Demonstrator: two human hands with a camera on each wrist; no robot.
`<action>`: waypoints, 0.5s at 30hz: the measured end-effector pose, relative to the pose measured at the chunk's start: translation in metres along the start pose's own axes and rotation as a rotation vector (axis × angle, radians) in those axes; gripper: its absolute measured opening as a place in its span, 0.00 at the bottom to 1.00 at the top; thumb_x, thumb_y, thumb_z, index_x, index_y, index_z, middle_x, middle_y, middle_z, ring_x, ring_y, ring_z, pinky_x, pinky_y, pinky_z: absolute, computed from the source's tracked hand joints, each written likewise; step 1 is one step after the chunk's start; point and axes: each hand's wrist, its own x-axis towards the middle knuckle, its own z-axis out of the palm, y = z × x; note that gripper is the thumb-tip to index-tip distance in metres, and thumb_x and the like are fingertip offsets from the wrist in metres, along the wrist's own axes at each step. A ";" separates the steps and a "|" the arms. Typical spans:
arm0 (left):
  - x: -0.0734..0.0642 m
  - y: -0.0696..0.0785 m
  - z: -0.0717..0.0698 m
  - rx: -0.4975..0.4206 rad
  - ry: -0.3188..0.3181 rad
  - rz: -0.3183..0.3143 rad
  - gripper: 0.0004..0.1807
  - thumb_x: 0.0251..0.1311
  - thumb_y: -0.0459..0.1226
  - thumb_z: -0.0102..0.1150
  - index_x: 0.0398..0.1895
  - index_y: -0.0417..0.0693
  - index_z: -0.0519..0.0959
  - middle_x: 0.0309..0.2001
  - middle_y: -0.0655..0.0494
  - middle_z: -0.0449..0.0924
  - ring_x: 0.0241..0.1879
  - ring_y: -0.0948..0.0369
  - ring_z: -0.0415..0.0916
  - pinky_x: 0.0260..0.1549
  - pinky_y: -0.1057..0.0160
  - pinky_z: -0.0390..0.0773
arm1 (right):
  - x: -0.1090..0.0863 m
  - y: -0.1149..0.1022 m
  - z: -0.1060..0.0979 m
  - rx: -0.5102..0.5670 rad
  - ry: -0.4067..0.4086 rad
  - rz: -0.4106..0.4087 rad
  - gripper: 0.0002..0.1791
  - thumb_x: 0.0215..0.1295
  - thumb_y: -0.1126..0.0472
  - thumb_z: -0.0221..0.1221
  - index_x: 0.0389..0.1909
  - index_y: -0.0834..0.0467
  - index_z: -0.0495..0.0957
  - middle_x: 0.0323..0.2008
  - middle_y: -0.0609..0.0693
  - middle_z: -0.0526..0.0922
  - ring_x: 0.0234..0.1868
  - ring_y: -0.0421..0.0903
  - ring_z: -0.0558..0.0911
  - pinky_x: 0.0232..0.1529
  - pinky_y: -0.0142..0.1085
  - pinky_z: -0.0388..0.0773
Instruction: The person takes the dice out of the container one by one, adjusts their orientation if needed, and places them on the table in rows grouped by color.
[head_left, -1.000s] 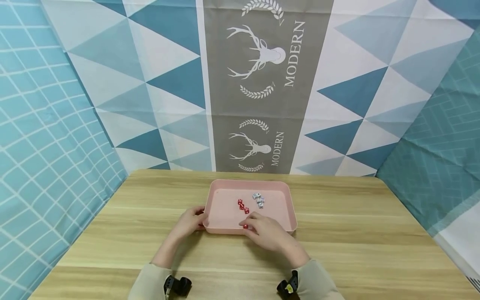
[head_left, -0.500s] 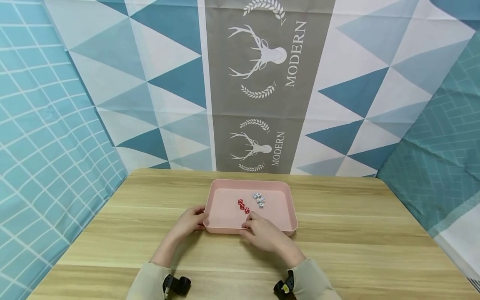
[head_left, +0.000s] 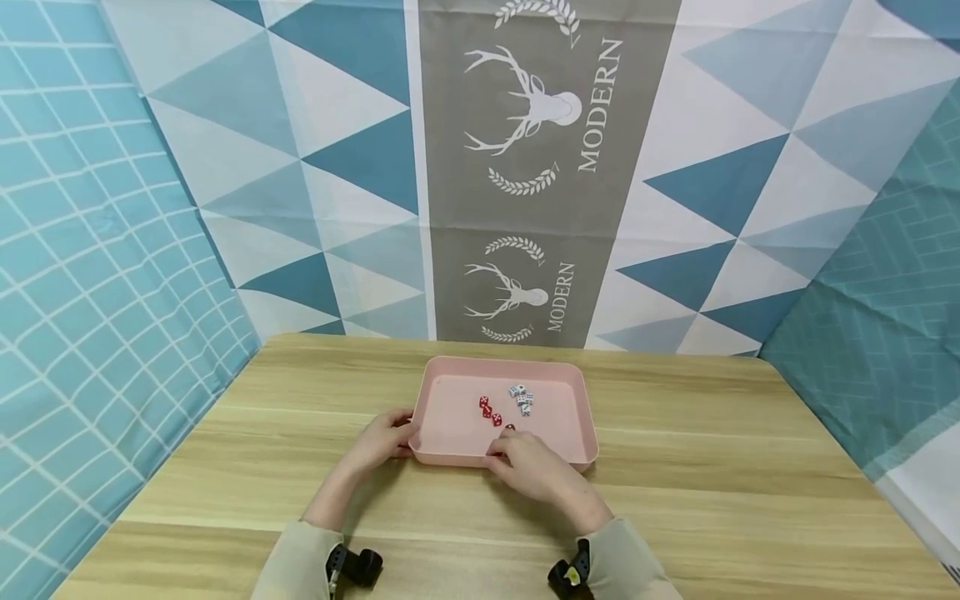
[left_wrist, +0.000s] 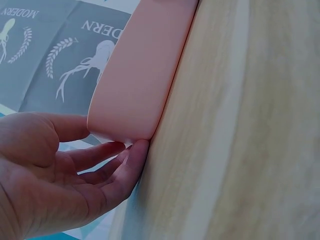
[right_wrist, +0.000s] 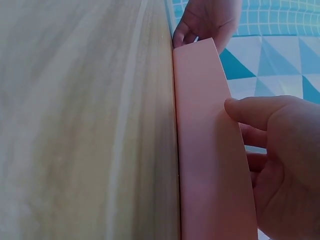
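Note:
A shallow pink tray [head_left: 453, 460] stands on the table. My left hand [head_left: 381, 440] holds its near left corner; in the left wrist view the thumb lies at the rim and the other fingertips curl against the lower corner. Over the near wall is my right hand [head_left: 534, 468], its thumb tip touching the rim in the right wrist view and its other fingers bent behind the wall. Whether it pinches anything there is hidden. Several red dice [head_left: 487, 411] lie mid-tray, with one dark red die [head_left: 510, 427] just beyond the right knuckles. Several white dice [head_left: 522, 399] are clustered behind.
The wood-grain table [head_left: 690, 483] extends on both sides of the tray. Behind it hangs a patterned cloth [head_left: 360, 200] with triangles and deer heads. Blue tiled-print cloth [head_left: 90, 275] closes the left side, green cloth [head_left: 892, 275] the right.
The red die seen at the right fingertips a second ago is no longer visible there. A dark red die now shows past the right knuckles. The left hand keeps its hold on the tray.

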 end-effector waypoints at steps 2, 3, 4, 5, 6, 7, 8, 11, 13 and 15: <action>0.000 0.000 -0.001 0.002 0.005 -0.003 0.22 0.59 0.31 0.41 0.55 0.27 0.58 0.44 0.35 0.69 0.34 0.55 0.73 0.33 0.62 0.77 | 0.000 0.000 0.000 0.009 0.015 -0.002 0.09 0.58 0.53 0.51 0.28 0.51 0.79 0.26 0.38 0.73 0.29 0.34 0.70 0.33 0.27 0.71; 0.000 0.000 -0.001 0.001 0.006 -0.006 0.22 0.59 0.31 0.41 0.55 0.27 0.59 0.44 0.35 0.69 0.34 0.55 0.73 0.33 0.63 0.77 | 0.001 0.000 -0.001 0.014 0.023 -0.001 0.09 0.58 0.54 0.51 0.28 0.51 0.79 0.26 0.38 0.73 0.29 0.34 0.71 0.34 0.27 0.71; 0.000 0.001 -0.001 0.000 0.004 -0.007 0.22 0.59 0.31 0.41 0.55 0.27 0.59 0.44 0.35 0.69 0.34 0.55 0.73 0.33 0.63 0.77 | 0.001 -0.001 -0.001 0.022 0.033 -0.002 0.08 0.57 0.54 0.52 0.29 0.52 0.79 0.27 0.39 0.73 0.30 0.34 0.71 0.34 0.27 0.72; 0.000 0.001 -0.001 -0.005 0.000 -0.007 0.22 0.59 0.31 0.41 0.55 0.27 0.59 0.44 0.35 0.69 0.34 0.55 0.73 0.33 0.63 0.77 | 0.001 -0.001 -0.001 0.027 0.044 -0.004 0.08 0.57 0.55 0.52 0.29 0.52 0.78 0.27 0.39 0.73 0.30 0.34 0.71 0.35 0.27 0.72; 0.000 0.000 -0.001 -0.003 -0.008 -0.005 0.22 0.59 0.31 0.41 0.55 0.27 0.58 0.44 0.35 0.69 0.35 0.55 0.73 0.33 0.63 0.77 | 0.001 -0.001 -0.002 0.031 0.058 -0.007 0.07 0.56 0.56 0.53 0.29 0.52 0.78 0.28 0.39 0.74 0.31 0.34 0.71 0.35 0.27 0.72; 0.000 0.000 -0.001 -0.006 -0.013 -0.005 0.22 0.59 0.32 0.41 0.55 0.27 0.58 0.45 0.35 0.69 0.35 0.55 0.73 0.33 0.63 0.77 | 0.001 -0.002 -0.003 0.035 0.074 -0.013 0.06 0.55 0.57 0.54 0.29 0.52 0.78 0.28 0.40 0.74 0.31 0.35 0.72 0.35 0.28 0.72; 0.001 0.001 -0.001 -0.009 -0.021 -0.001 0.22 0.59 0.32 0.41 0.55 0.27 0.58 0.45 0.35 0.68 0.35 0.55 0.73 0.34 0.63 0.77 | 0.001 -0.002 -0.003 0.040 0.091 -0.017 0.05 0.54 0.59 0.54 0.29 0.52 0.78 0.28 0.40 0.74 0.31 0.35 0.72 0.35 0.28 0.72; 0.001 0.000 -0.002 -0.020 -0.031 0.004 0.23 0.59 0.32 0.41 0.56 0.27 0.57 0.45 0.34 0.68 0.35 0.56 0.73 0.34 0.62 0.77 | 0.001 -0.005 -0.006 0.043 0.143 -0.037 0.03 0.51 0.62 0.56 0.28 0.52 0.77 0.28 0.41 0.74 0.31 0.35 0.72 0.35 0.27 0.72; 0.001 0.000 -0.002 -0.024 -0.030 0.003 0.23 0.59 0.32 0.41 0.56 0.27 0.57 0.45 0.34 0.68 0.35 0.56 0.72 0.35 0.62 0.77 | 0.002 -0.006 -0.007 0.044 0.173 -0.051 0.04 0.50 0.64 0.57 0.28 0.52 0.77 0.28 0.41 0.74 0.30 0.35 0.72 0.34 0.26 0.72; 0.001 0.000 -0.002 -0.028 -0.029 0.003 0.23 0.59 0.31 0.41 0.56 0.26 0.57 0.45 0.34 0.68 0.34 0.56 0.72 0.35 0.62 0.77 | 0.003 -0.009 -0.008 0.050 0.194 -0.063 0.06 0.49 0.65 0.58 0.28 0.52 0.76 0.28 0.40 0.74 0.30 0.34 0.71 0.33 0.25 0.72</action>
